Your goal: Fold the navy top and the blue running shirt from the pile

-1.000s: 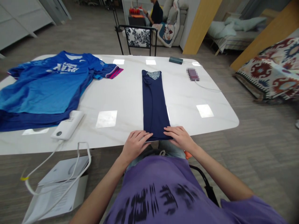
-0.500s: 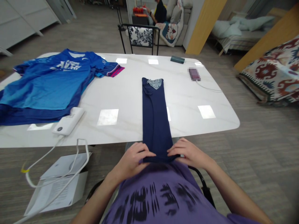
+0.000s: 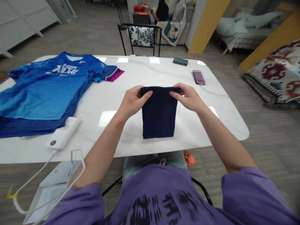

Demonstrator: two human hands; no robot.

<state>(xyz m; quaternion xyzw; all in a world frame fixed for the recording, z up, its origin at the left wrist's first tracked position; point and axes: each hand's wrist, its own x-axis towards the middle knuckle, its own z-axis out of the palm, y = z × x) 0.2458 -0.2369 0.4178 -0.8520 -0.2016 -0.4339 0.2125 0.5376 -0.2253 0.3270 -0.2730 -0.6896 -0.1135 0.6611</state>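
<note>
A navy garment (image 3: pixel 159 114) lies folded in half on the white table (image 3: pixel 131 78), in front of me. My left hand (image 3: pixel 132 101) pinches its far left corner. My right hand (image 3: pixel 188 97) pinches its far right corner. Both hands rest at the fold's far edge, fingers closed on the cloth. The near edge of the garment lies close to the table's front rim.
A blue sports jersey (image 3: pixel 47 89) is spread at the left. A white power bank (image 3: pixel 62 137) with cables sits near the front left edge. A phone (image 3: pixel 198 77) and a dark case (image 3: pixel 180 61) lie at the far right. A chair (image 3: pixel 140 36) stands beyond; a person sits far back.
Both hands took the near end of the long navy strip, pulled it off the table edge, then carried it forward over the far end, folding it in half.
</note>
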